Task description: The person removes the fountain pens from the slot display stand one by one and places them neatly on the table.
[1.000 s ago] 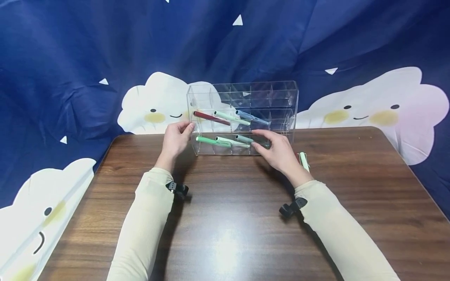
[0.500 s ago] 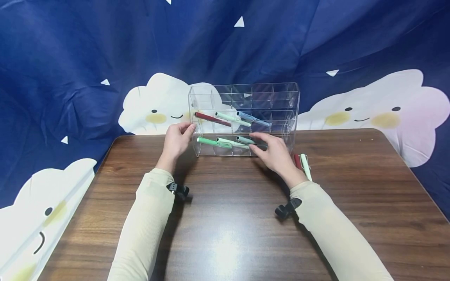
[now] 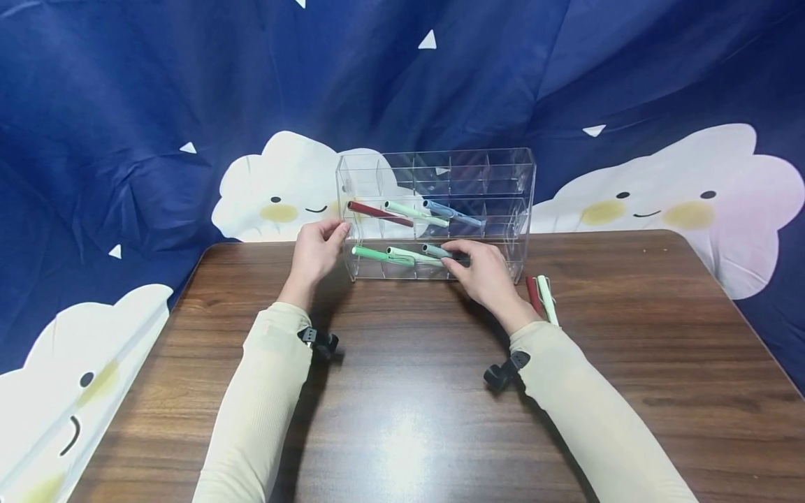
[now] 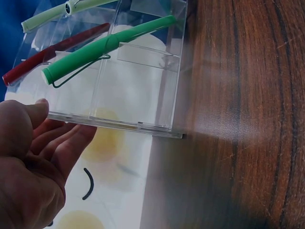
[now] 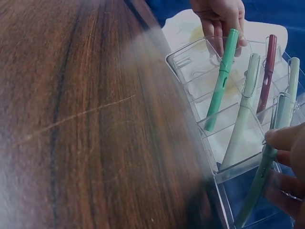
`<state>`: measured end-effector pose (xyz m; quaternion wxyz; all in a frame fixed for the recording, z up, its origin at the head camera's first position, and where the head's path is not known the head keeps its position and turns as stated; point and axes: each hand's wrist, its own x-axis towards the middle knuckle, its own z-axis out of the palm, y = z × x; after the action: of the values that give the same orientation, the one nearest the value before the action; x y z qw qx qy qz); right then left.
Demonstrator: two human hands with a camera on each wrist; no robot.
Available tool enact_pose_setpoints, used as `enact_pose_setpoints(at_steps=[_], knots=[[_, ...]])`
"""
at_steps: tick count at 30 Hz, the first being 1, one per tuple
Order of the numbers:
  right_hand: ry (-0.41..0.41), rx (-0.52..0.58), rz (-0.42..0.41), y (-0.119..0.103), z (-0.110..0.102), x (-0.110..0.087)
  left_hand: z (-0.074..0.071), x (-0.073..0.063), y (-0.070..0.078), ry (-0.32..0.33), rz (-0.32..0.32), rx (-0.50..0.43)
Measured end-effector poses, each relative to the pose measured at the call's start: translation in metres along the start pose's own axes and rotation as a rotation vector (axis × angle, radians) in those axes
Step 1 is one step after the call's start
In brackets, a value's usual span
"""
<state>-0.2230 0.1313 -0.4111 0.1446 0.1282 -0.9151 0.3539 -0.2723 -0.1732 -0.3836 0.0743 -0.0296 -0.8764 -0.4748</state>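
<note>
A clear plastic pen organizer (image 3: 490,181) stands at the back of the table, with pens slanting across its compartments. My left hand (image 3: 316,253) holds its left side edge, thumb on one face and fingers on the other. My right hand (image 3: 483,274) pinches a grey-green pen (image 5: 261,174) in the lower row; its lower end sits inside a compartment. Beside that pen in this row lie a pale green pen (image 5: 244,107) and a bright green pen (image 4: 109,45). Above them rest a dark red pen (image 3: 380,213), another pale green pen (image 3: 415,212) and a blue pen (image 3: 454,212).
Right of the organizer, a red pen (image 3: 533,293) and a pale green pen (image 3: 546,299) lie on the wooden table (image 3: 402,377), near my right wrist. A dark blue curtain (image 3: 377,70) with cloud prints hangs right behind the organizer.
My right hand has shifted left and slightly down along the grey-green pen. This uncovers the red pen on the table. The left hand stays on the organizer's edge.
</note>
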Motion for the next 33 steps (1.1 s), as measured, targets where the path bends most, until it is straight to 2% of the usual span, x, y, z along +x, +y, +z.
enact_pose_setpoints(at_steps=[7,23,33], knots=[[0.014,0.023,-0.008,0.002,-0.0004,0.0007,0.0001,0.0001,0.0008,0.004,0.011,-0.006],[0.081,0.042,-0.092,0.0083,-0.0002,-0.0015,0.0005,-0.0002,0.0003,0.0,0.005,-0.009],[0.166,0.106,-0.167,0.0068,-0.0045,-0.0032,-0.0003,0.0002,0.0,0.0,0.008,-0.002]])
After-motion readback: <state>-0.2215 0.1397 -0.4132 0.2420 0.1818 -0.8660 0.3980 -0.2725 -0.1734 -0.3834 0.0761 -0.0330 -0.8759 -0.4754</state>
